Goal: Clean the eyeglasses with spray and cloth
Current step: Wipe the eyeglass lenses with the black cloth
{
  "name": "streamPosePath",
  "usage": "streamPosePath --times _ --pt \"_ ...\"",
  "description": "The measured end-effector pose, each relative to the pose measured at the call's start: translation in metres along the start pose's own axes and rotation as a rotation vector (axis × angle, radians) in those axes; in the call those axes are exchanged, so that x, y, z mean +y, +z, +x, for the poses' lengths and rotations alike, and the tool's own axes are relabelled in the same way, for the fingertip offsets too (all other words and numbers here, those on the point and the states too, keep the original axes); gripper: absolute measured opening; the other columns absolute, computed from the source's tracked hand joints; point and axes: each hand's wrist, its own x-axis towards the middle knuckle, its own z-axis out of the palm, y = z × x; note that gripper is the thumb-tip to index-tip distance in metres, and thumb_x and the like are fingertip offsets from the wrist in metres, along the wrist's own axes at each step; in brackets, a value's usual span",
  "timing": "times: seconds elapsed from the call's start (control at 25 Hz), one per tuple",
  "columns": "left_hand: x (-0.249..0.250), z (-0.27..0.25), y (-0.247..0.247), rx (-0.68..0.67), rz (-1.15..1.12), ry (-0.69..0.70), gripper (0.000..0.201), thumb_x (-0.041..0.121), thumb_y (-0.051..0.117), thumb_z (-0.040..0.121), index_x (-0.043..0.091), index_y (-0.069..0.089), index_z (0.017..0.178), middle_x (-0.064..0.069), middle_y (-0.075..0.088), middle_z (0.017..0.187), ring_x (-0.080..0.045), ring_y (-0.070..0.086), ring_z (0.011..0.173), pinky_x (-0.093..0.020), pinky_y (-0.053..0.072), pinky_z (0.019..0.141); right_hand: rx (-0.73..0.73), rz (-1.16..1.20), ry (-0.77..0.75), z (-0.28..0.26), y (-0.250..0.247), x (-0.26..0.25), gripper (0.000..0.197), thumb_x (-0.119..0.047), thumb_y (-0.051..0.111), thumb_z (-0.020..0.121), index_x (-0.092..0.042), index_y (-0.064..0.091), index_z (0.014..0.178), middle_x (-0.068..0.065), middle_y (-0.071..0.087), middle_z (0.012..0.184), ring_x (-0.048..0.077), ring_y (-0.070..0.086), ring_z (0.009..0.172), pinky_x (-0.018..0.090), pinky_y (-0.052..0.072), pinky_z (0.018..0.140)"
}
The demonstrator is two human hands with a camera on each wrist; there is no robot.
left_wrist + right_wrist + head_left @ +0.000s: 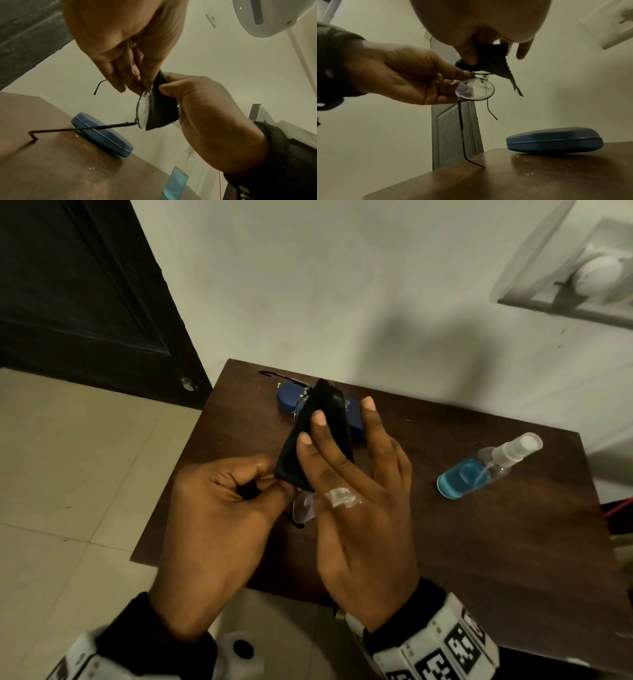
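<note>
The eyeglasses (475, 89), thin dark wire frames with round lenses, are held up in the air above the front part of the bench (462, 542), clear of its brown top. We see one lens bare in the right wrist view, with both temple arms unfolded and hanging toward the bench; whether the lower tip touches the wood we cannot tell. The other lens is wrapped in the black cloth (161, 108), which has a zigzag-cut edge.

Our left hand (219, 508) pinches the frame near the bridge, its fingers (453, 83) curled in and closed on the wire beside the bare lens. Our right hand (356, 501) holds the cloth over the covered lens: the thumb presses it from below, as the right wrist view shows, and two fingers lie along its top, while the remaining fingers (370, 419) stand out straight and touch nothing. A white patch sits on the back of one knuckle.

Behind the hands, a closed blue glasses case (554, 140) lies flat on the bench. Well apart to our right lies the spray bottle (479, 470), on its side, clear plastic with blue liquid pooled in its base.
</note>
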Motion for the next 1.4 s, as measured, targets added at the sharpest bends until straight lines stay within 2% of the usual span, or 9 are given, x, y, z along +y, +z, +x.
streamPosePath --times 0.12,0.36,0.44,0.6,0.76,0.96,1.08,1.2,1.4 --pt "0.000 0.000 0.000 -0.013 0.029 0.013 0.013 -0.003 0.073 0.072 0.010 0.075 0.072 0.004 0.071 0.066 -0.013 0.068 0.062 -0.017 0.054 0.061 -0.011 -0.019 -0.026 0.001 -0.002 -0.002 0.048 -0.018 0.043 0.086 -0.012 0.052 0.133 0.005 0.044 0.145 0.035 0.018 0.144 0.058 0.028 0.105" --pt "-0.003 -0.001 0.003 0.036 -0.060 -0.077 0.021 0.007 0.076 0.069 0.012 0.075 0.090 0.007 0.075 0.078 -0.004 0.071 0.074 -0.020 0.056 0.074 0.015 -0.064 0.150 0.003 -0.001 0.011 0.055 -0.019 0.037 0.084 -0.009 0.048 0.137 0.003 0.049 0.142 0.035 0.017 0.144 0.062 0.029 0.103" --pt "-0.003 0.001 0.001 0.050 -0.064 -0.087 0.019 0.008 0.077 0.070 0.014 0.075 0.088 0.006 0.075 0.077 -0.006 0.071 0.074 -0.023 0.057 0.075 0.026 -0.060 0.161 -0.001 0.004 0.004 0.053 -0.020 0.038 0.084 -0.011 0.050 0.136 0.001 0.048 0.143 0.033 0.016 0.145 0.059 0.026 0.106" --pt "0.000 0.001 -0.001 0.023 -0.020 -0.026 0.028 0.004 0.077 0.071 0.031 0.070 0.076 0.009 0.072 0.074 -0.007 0.069 0.067 -0.013 0.054 0.065 -0.006 -0.058 0.039 -0.005 0.005 -0.009 0.050 -0.021 0.040 0.085 -0.014 0.055 0.132 0.002 0.046 0.144 0.033 0.017 0.144 0.057 0.026 0.106" --pt "-0.002 0.001 0.002 0.012 -0.038 -0.059 0.025 0.001 0.074 0.071 0.025 0.072 0.075 0.009 0.073 0.074 -0.006 0.070 0.068 -0.014 0.054 0.068 -0.036 -0.085 0.052 0.001 0.000 -0.002 0.053 -0.022 0.039 0.085 -0.016 0.050 0.136 0.001 0.043 0.147 0.033 0.017 0.144 0.059 0.025 0.107" --pt "-0.002 0.006 0.001 0.168 -0.233 -0.220 0.018 0.019 0.076 0.061 0.022 0.075 0.078 0.009 0.075 0.075 -0.006 0.071 0.073 -0.014 0.053 0.071 0.104 0.259 0.389 0.006 -0.005 0.028 0.046 -0.011 0.042 0.087 -0.016 0.055 0.132 -0.006 0.061 0.121 0.022 0.053 0.122 0.051 0.046 0.096" --pt "-0.005 0.008 -0.001 0.204 -0.361 -0.307 0.019 0.024 0.077 0.056 0.018 0.076 0.074 -0.001 0.075 0.078 -0.019 0.072 0.082 -0.029 0.054 0.082 0.136 0.395 0.476 0.005 -0.004 0.030 0.040 -0.019 0.043 0.091 -0.022 0.058 0.128 -0.007 0.063 0.109 0.011 0.061 0.101 0.043 0.055 0.082" --pt "-0.006 0.009 -0.002 0.205 -0.439 -0.360 0.029 0.031 0.077 0.049 0.019 0.077 0.075 -0.005 0.075 0.082 -0.026 0.071 0.087 -0.036 0.052 0.088 0.125 0.326 0.322 0.004 -0.003 0.016 0.041 -0.015 0.043 0.089 -0.016 0.059 0.127 -0.010 0.061 0.109 0.011 0.058 0.105 0.040 0.053 0.084" --pt "-0.002 0.008 -0.004 0.197 -0.462 -0.334 0.029 0.030 0.074 0.050 0.020 0.077 0.077 -0.004 0.076 0.083 -0.021 0.073 0.083 -0.029 0.057 0.076 -0.056 0.083 -0.006 -0.003 0.004 -0.001 0.045 -0.015 0.042 0.087 -0.012 0.060 0.128 0.002 0.053 0.139 0.029 0.036 0.136 0.053 0.038 0.101"
